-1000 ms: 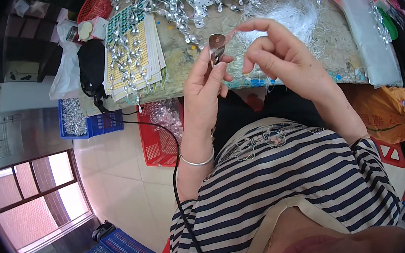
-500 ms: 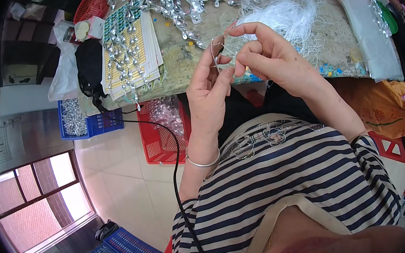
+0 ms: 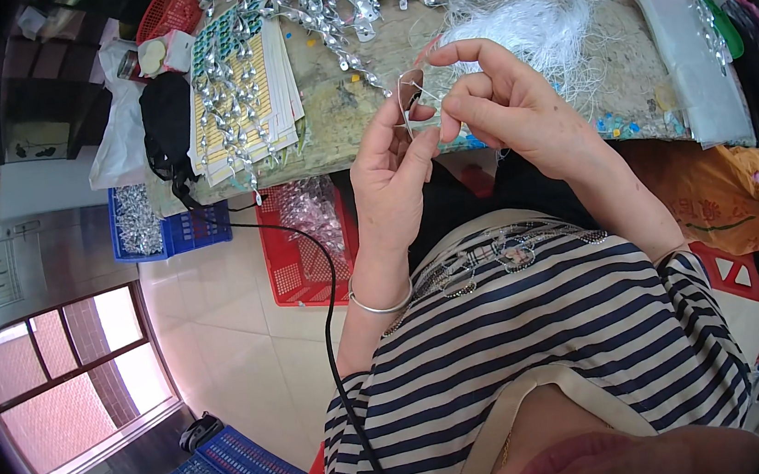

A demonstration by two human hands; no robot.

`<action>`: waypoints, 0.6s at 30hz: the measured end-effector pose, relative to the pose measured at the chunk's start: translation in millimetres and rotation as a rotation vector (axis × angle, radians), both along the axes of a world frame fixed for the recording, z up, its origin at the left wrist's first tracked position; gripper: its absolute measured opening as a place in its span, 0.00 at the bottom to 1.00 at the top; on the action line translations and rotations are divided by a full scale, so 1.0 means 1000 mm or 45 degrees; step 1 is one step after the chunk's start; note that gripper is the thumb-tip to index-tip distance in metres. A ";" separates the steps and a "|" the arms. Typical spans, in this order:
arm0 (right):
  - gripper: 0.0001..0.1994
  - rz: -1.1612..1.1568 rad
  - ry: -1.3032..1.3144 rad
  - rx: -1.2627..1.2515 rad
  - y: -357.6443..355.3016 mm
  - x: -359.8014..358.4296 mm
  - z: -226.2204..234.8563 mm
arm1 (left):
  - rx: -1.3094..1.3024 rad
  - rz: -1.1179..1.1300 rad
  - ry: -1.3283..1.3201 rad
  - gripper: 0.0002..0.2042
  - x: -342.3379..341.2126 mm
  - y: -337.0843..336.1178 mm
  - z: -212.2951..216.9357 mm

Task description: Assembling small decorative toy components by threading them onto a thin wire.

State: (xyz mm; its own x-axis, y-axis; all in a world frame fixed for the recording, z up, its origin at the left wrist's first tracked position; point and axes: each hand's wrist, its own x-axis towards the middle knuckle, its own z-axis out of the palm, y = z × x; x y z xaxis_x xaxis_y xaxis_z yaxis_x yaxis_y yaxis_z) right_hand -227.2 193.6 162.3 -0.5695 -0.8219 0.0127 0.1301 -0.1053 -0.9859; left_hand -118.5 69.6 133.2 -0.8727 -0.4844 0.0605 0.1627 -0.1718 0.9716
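Pinching a small clear bead (image 3: pixel 411 86) upright between its fingertips, the left hand (image 3: pixel 400 165) holds it above the surface's (image 3: pixel 338 102) near edge; the right hand (image 3: pixel 504 103), just beside, pinches thin thread (image 3: pixel 425 95) toward it.

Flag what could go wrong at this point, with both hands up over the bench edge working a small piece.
1. The small clear piece is pinched only at the fingertips of the left hand and right hand, above the gap between lap and bench; a slip could drop it to the floor.
2. The loose white thread bundle lies just behind the hands and might snag.
3. The black cable hangs beside the left forearm and could catch.
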 end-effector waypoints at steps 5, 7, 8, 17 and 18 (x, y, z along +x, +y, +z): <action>0.19 -0.011 -0.011 0.013 0.001 0.001 0.001 | -0.007 -0.025 0.000 0.24 0.001 0.002 0.001; 0.18 -0.018 0.008 -0.004 0.000 0.000 -0.002 | 0.006 -0.004 0.016 0.24 0.001 0.003 -0.001; 0.18 -0.020 0.006 -0.004 0.000 -0.001 -0.002 | -0.042 -0.019 0.015 0.24 0.001 0.003 -0.002; 0.16 0.000 0.000 0.011 0.000 -0.001 -0.002 | -0.302 -0.163 -0.069 0.20 0.013 -0.002 -0.006; 0.16 0.005 -0.002 0.011 0.000 -0.001 -0.003 | -0.376 -0.158 -0.058 0.19 0.013 -0.003 -0.007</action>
